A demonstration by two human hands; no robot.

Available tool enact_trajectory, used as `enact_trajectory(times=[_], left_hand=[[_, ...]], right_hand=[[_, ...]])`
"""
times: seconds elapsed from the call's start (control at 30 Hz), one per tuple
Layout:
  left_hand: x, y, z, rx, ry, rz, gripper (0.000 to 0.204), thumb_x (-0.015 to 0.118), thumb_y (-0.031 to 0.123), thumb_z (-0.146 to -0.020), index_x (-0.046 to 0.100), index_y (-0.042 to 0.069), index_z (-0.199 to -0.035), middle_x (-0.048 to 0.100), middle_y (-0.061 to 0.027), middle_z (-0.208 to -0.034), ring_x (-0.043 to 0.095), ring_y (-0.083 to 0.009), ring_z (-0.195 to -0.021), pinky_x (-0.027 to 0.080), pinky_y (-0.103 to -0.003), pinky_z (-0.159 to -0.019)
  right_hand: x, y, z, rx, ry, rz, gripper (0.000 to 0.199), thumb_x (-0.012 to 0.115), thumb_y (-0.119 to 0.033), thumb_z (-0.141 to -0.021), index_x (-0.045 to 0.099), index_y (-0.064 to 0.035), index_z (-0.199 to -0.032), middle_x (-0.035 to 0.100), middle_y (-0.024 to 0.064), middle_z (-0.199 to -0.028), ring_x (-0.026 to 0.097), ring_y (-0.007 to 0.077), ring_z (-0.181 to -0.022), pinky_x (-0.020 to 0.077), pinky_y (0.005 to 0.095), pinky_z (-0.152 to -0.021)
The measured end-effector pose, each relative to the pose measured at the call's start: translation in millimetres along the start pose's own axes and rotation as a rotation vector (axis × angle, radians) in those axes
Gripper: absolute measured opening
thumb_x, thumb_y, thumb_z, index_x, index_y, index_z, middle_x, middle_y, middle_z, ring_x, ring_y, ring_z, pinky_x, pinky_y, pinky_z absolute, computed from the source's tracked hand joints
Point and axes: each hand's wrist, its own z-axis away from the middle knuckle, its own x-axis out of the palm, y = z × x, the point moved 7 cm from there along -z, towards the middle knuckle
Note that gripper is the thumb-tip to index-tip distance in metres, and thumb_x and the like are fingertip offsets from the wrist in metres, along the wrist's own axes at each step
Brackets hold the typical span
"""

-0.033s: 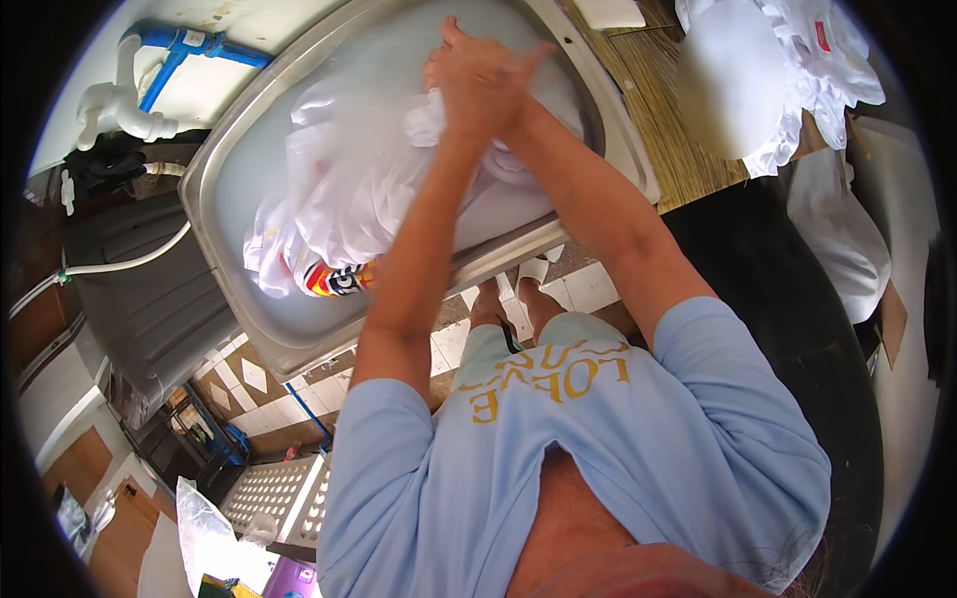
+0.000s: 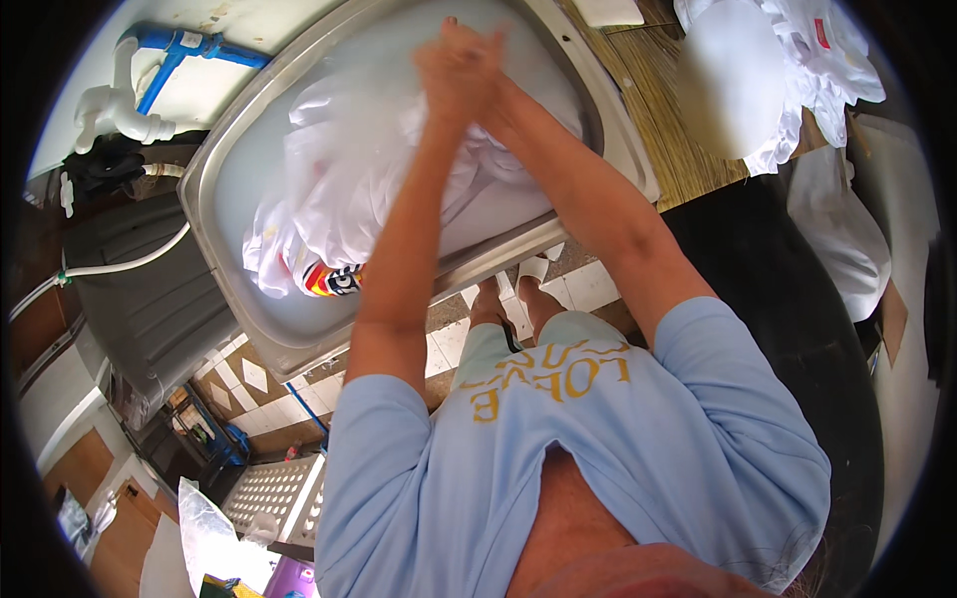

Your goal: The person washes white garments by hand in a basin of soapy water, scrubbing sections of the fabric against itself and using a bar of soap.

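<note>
My left hand (image 2: 451, 85) and my right hand (image 2: 485, 75) are pressed together over the far part of a metal sink basin (image 2: 205, 204). Motion smears the fingers, and whether any cloth lies between the palms cannot be made out. Below and beside them, a bunched white garment (image 2: 344, 194) lies in cloudy water (image 2: 244, 179). Its near left end carries a red, yellow and black printed patch (image 2: 334, 280). My left forearm crosses in front of part of the garment.
White pipes (image 2: 125, 112) and blue pipes (image 2: 184, 45) run along the wall at left. On the wooden counter (image 2: 663, 130) at right lie white cloths (image 2: 827, 70) and a pale round item (image 2: 733, 80). A white hose (image 2: 130, 267) curves beside the basin.
My joined hands have shifted slightly left over the basin, and my left forearm has swung a little with them. The garment looks nearly the same.
</note>
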Motion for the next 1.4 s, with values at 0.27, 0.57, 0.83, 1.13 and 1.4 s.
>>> enact_trajectory(times=[0.27, 0.57, 0.83, 1.13, 1.4], left_hand=[[-8, -17, -7, 0.084, 0.15, 0.325, 0.025, 0.068, 0.011, -0.079, 0.055, 0.001, -0.061, 0.046, -0.0113, -0.051, 0.048, -0.0146, -0.047, 0.046, -0.03, -0.056], [-70, -126, -13, -0.597, 0.022, 0.582, 0.04, 0.068, 0.032, -0.086, 0.057, 0.006, -0.058, 0.05, 0.0033, -0.053, 0.047, -0.0075, -0.051, 0.04, -0.024, -0.05], [-68, -89, 17, -0.758, -0.316, 0.912, 0.024, 0.072, 0.029, -0.083, 0.063, 0.007, -0.078, 0.06, 0.0018, -0.072, 0.055, -0.0075, -0.061, 0.044, -0.023, -0.054], [-63, -85, 33, -0.838, -0.346, 0.965, 0.029, 0.064, 0.031, -0.089, 0.068, 0.003, -0.096, 0.066, -0.0021, -0.084, 0.06, -0.0093, -0.074, 0.048, -0.024, -0.067], [-66, -88, 32, -0.798, -0.248, 1.091, 0.027, 0.061, 0.031, -0.091, 0.067, 0.006, -0.088, 0.064, 0.0012, -0.083, 0.058, -0.0082, -0.074, 0.047, -0.024, -0.068]], right_hand=[[37, -30, 24, 0.405, -0.117, -0.847, 0.04, 0.047, -0.041, -0.097, 0.039, -0.0166, -0.066, 0.037, -0.0061, -0.058, 0.041, 0.0084, -0.056, 0.0371, 0.025, -0.051], [4, 0, -10, 0.404, 0.315, -0.718, 0.038, 0.055, -0.042, -0.091, 0.042, -0.0192, -0.064, 0.036, -0.0011, -0.051, 0.037, 0.0167, -0.046, 0.0323, 0.0328, -0.045], [-13, 22, -19, 0.45, 0.42, -0.778, 0.042, 0.057, -0.045, -0.09, 0.04, -0.0183, -0.062, 0.036, -0.0009, -0.05, 0.037, 0.0157, -0.044, 0.0333, 0.033, -0.045], [0, -18, -13, 0.419, 0.281, -0.819, 0.045, 0.065, -0.047, -0.084, 0.039, -0.0195, -0.06, 0.036, -0.0022, -0.05, 0.036, 0.013, -0.044, 0.0304, 0.028, -0.045], [11, -42, -11, 0.341, 0.076, -0.615, 0.048, 0.061, -0.052, -0.085, 0.039, -0.0188, -0.059, 0.035, -0.0036, -0.051, 0.035, 0.0113, -0.045, 0.029, 0.0269, -0.046]])
